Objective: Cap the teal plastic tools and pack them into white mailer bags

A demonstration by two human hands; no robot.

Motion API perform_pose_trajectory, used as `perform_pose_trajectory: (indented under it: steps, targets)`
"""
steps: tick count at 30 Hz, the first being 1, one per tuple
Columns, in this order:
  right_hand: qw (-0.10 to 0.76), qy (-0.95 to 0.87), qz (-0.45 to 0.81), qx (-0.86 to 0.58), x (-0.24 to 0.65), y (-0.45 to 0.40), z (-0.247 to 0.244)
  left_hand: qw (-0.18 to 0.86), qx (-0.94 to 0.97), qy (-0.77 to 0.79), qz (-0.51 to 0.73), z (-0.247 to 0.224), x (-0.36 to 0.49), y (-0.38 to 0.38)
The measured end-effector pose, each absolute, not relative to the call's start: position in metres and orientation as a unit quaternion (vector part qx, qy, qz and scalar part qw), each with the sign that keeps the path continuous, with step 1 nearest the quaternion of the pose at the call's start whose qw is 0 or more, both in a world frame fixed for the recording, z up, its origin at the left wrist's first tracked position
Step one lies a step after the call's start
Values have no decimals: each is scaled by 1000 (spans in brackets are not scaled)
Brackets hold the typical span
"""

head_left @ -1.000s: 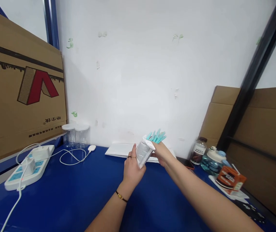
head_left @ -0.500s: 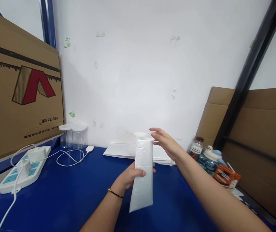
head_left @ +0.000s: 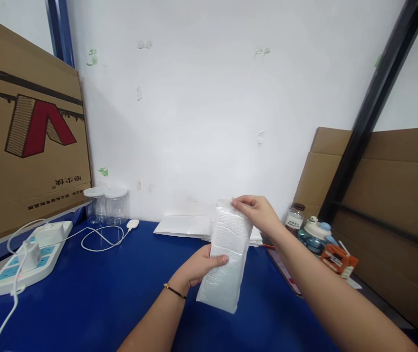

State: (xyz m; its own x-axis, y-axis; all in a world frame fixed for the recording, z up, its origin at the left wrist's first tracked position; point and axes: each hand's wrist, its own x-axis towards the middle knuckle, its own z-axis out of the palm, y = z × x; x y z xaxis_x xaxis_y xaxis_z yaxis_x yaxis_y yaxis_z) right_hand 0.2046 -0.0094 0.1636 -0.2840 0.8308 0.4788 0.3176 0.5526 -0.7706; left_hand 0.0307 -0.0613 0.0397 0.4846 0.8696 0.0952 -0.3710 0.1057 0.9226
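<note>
A white padded mailer (head_left: 227,249) hangs upright, slightly tilted, above the blue table, its broad face toward me. My left hand (head_left: 209,266) is closed round its lower left edge, thumb on the front and the other fingers hidden behind. At the top edge, my right hand (head_left: 254,209) pinches the mailer's upper right corner between thumb and fingers. Behind it, more flat white mailers (head_left: 183,225) lie stacked on the table against the wall.
At left are a power strip (head_left: 33,259) with plugs and a white cable, two clear jars (head_left: 115,208) and a cardboard box (head_left: 29,137). On the right stand a brown-capped bottle (head_left: 294,218), a teal bottle (head_left: 312,237), an orange carton (head_left: 338,260) and a phone (head_left: 285,271).
My right hand, apart from the mailer's top before, has closed on its top corner. The mailer has turned, showing a wider face, and its top leans right. The view has shifted slightly.
</note>
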Motion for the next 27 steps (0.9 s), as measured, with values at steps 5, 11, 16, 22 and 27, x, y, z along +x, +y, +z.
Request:
perform_pose_trajectory:
  steps: [5, 11, 16, 22, 27]
  targets:
    - [391, -834, 319, -221, 221, -21, 157, 773, 437, 179, 424, 40, 27, -62]
    - [344, -882, 264, -184, 241, -26, 141, 870, 336, 113, 344, 26, 26, -62]
    - [368, -825, 312, -293, 248, -15, 122, 890, 328, 78, 307, 26, 35, -61]
    - [541, -668, 343, -379, 260, 48, 92, 864, 245, 52, 436, 38, 23, -51]
    - [435, -656, 228, -573, 277, 105, 58, 786, 148, 189, 570, 23, 17, -28]
